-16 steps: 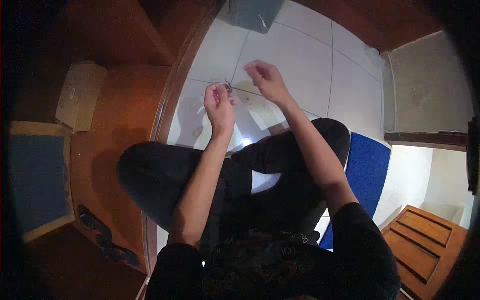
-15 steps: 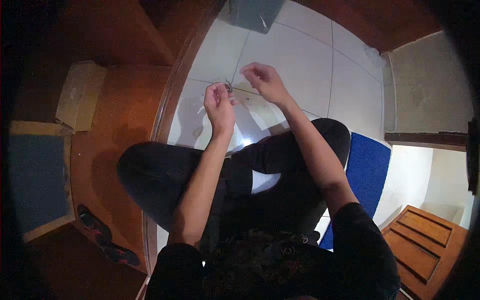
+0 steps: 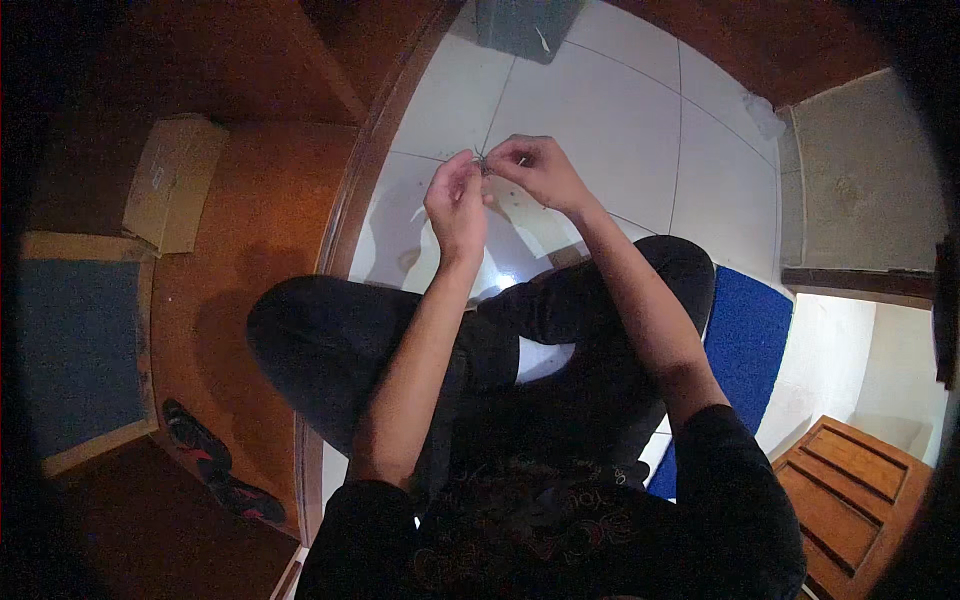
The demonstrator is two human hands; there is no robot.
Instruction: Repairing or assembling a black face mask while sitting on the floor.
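Above the white tiled floor [image 3: 600,110], my two hands meet over a small dark wiry piece [image 3: 483,161] with thin ends sticking up. My left hand [image 3: 457,208] is closed on it between thumb and fingers, palm turned partly up. From the other side, my right hand [image 3: 545,178] pinches at the same piece, its thumb and forefinger touching it. What exactly the piece is stays too small to tell. Small dark specks lie on the tiles below my hands.
A grey box-like object [image 3: 525,28] stands at the far side. Left are a cardboard box [image 3: 178,185] and dark sandals [image 3: 200,445] on brown wood. To the right lie a blue mat [image 3: 745,350] and a wooden panelled door [image 3: 850,490]. My crossed legs [image 3: 330,335] frame the near floor.
My right hand has come down and left from the air to the wiry piece and now pinches it. The left hand keeps its hold. The whole view has shifted slightly.
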